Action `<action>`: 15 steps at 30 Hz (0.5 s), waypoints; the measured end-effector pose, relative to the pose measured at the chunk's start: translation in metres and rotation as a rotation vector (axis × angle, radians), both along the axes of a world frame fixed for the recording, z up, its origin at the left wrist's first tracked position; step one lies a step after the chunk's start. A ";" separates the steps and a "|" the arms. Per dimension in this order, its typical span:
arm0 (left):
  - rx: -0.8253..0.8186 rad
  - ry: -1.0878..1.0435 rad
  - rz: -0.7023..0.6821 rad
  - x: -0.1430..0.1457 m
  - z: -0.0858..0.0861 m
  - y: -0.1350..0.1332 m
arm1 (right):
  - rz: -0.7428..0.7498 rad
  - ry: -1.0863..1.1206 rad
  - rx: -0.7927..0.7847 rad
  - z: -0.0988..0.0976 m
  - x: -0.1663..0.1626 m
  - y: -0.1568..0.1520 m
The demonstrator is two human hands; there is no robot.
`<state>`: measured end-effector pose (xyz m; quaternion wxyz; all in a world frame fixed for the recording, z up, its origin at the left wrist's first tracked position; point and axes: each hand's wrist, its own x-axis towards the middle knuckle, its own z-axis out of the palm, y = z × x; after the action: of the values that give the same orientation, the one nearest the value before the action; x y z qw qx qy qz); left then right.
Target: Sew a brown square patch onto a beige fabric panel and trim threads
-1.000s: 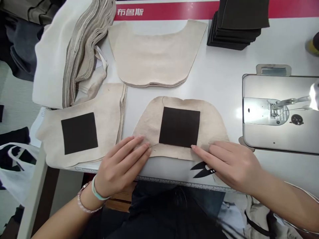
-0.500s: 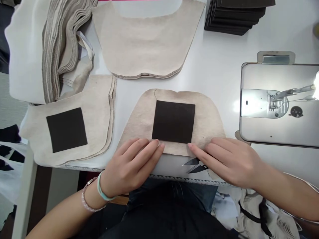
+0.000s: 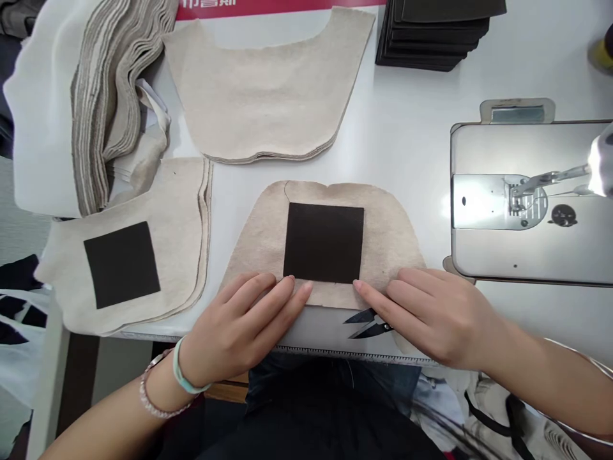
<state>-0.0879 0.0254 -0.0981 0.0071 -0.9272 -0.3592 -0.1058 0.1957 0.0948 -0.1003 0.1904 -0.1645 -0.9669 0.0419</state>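
A black square patch (image 3: 324,243) lies on a beige fabric piece (image 3: 258,236) with a rounded top edge. My left hand (image 3: 246,319) rests with stretched fingers on the fabric, its fingertips at the patch's lower left edge. My right hand (image 3: 433,313) reaches in from the other side, index finger extended onto the patch's lower right corner and the other fingers loosely bent. Dark thread snips (image 3: 366,324) show their blades beneath the right hand. Their handle is hidden, so I cannot tell whether the hand touches it.
Another black patch (image 3: 122,265) lies on layered beige pieces (image 3: 184,255) at left, beside a thick fabric pile (image 3: 48,128). More cut pieces (image 3: 268,102) lie behind. A stack of black patches (image 3: 431,35) stands at the back, and a sewing machine bed (image 3: 527,249) at right.
The whole view has shifted slightly, with things appearing a little further left and lower. Both hands remain at the patch's lower edge, with hardly any movement against the fabric.
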 end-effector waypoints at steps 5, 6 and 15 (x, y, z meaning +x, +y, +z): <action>-0.015 0.079 -0.005 0.009 0.007 0.013 | -0.016 0.003 -0.026 -0.001 0.001 -0.001; -0.022 0.105 -0.021 0.012 0.009 0.017 | -0.017 0.001 -0.032 -0.002 0.001 -0.002; -0.032 0.123 -0.143 0.035 0.017 0.049 | -0.027 0.027 -0.039 -0.007 0.001 -0.003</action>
<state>-0.0533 0.0743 -0.0813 0.0067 -0.9552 -0.2927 -0.0429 0.1968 0.0917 -0.1073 0.2006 -0.1807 -0.9610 0.0601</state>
